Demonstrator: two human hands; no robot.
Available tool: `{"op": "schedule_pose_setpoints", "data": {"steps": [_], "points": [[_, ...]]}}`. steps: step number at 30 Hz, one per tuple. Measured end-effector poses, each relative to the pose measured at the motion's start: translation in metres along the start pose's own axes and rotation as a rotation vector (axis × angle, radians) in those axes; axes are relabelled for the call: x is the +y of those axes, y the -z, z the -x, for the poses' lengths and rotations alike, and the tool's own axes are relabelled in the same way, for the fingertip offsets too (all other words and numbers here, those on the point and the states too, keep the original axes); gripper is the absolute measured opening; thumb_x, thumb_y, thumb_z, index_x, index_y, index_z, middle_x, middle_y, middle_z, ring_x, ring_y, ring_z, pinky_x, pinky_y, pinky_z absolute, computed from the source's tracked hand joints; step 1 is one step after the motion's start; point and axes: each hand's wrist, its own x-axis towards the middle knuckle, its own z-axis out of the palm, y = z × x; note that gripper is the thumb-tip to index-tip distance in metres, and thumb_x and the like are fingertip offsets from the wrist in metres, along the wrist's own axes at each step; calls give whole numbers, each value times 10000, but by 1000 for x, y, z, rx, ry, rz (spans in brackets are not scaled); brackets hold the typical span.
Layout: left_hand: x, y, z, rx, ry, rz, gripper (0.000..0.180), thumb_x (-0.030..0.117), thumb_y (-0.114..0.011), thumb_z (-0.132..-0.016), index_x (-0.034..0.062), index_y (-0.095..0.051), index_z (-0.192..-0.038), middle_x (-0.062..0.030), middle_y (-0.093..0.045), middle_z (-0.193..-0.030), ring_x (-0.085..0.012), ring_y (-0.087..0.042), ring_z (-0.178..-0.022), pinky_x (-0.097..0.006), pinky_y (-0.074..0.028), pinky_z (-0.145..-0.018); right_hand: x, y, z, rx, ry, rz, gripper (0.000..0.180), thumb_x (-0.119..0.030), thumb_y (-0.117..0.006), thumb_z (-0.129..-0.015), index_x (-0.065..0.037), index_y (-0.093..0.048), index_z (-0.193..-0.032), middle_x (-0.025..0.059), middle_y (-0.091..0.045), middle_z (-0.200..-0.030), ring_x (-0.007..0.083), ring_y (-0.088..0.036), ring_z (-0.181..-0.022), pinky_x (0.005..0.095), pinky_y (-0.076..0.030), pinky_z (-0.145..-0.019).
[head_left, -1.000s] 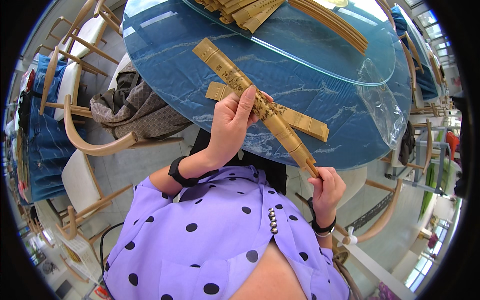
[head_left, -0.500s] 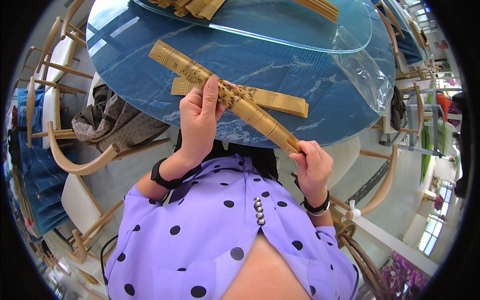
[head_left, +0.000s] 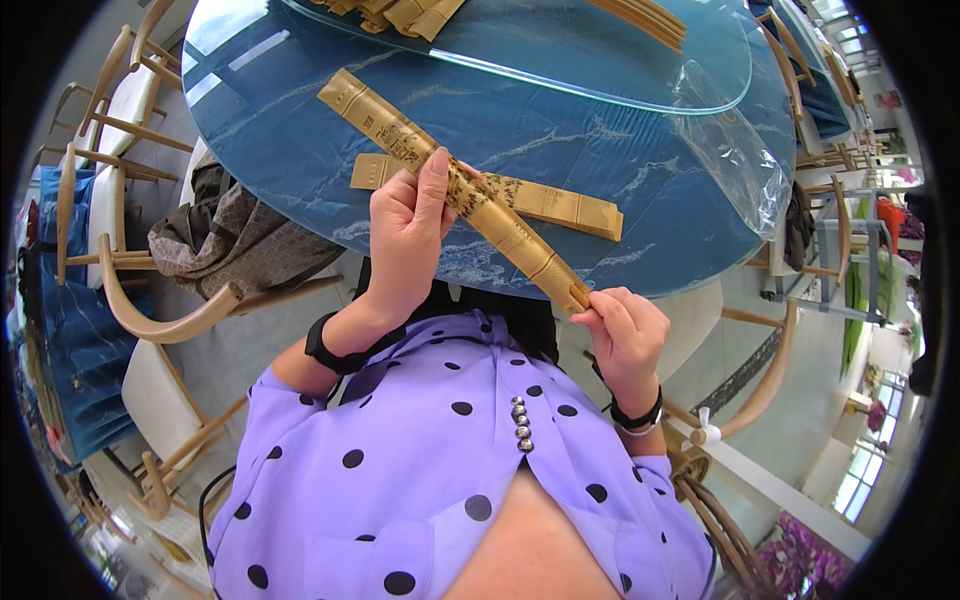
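Observation:
A long gold paper chopstick sleeve (head_left: 505,232) with dark printing slants across the table's near edge. My left hand (head_left: 405,232) is closed round its middle, thumb on top. At the sleeve's lower right end, brown chopstick ends (head_left: 580,297) show in the opening. My right hand (head_left: 630,332) pinches these ends, its fingertips partly hiding them. Under the held sleeve, a few more flat gold sleeves (head_left: 575,211) lie stacked on the blue table, apart from my right hand.
A raised glass turntable (head_left: 570,84) carries a pile of gold sleeves (head_left: 405,15) and a bundle of brown chopsticks (head_left: 645,22). A clear plastic bag (head_left: 735,165) lies at the table's right. Wooden chairs (head_left: 170,322) stand around, one with a patterned bag (head_left: 225,240).
The chopstick ends stick out less from the sleeve, and my right fingertips are closer to its opening. The view has shifted slightly.

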Motion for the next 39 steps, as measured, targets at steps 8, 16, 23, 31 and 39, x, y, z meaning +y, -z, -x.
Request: {"op": "schedule_pose_setpoints", "data": {"steps": [8, 16, 23, 31, 39], "points": [[-5, 6, -5, -1, 4, 8, 389, 309, -517, -1096, 8, -697, -928, 40, -558, -674, -1, -309, -524, -199, -223, -476, -4, 1, -12, -30, 22, -60, 269, -229, -856, -742, -43, -668, -794, 63, -648, -729, 235, -606, -582, 337, -459, -512], [-5, -2, -11, 90, -68, 40, 337, 317, -521, -1090, 65, -617, -887, 19, -573, -779, -9, -469, -606, -180, -372, -518, -19, -7, -28, -14, 132, -97, 304, -250, -880, -720, -61, -676, -842, 44, -638, -788, 208, -612, -614, 309, -476, -512], [4, -1, -16, 18, -79, -20, 334, 326, -500, -1095, 61, -648, -957, 17, -575, -855, -33, -526, -747, -211, -444, -674, -25, -11, -34, -42, 272, -221, 283, -130, -859, -713, -71, -751, -968, 38, -675, -855, 166, -640, -655, 271, -467, -518], [-4, -2, -10, -20, -11, -54, 339, 326, -487, -1102, 74, -638, -931, 33, -555, -822, -27, -480, -732, -213, -408, -663, -28, -15, -32, 13, 304, -218, 253, -134, -866, -659, -90, -749, -879, 9, -659, -807, 148, -589, -613, 276, -416, -504], [-5, -2, -13, -66, 2, -134, 355, 326, -477, -1105, 80, -632, -901, 40, -538, -803, -29, -448, -722, -221, -393, -660, -33, -14, -33, -28, 250, -211, 207, -142, -841, -671, -94, -714, -827, -2, -648, -803, 149, -582, -639, 294, -399, -538]]}}
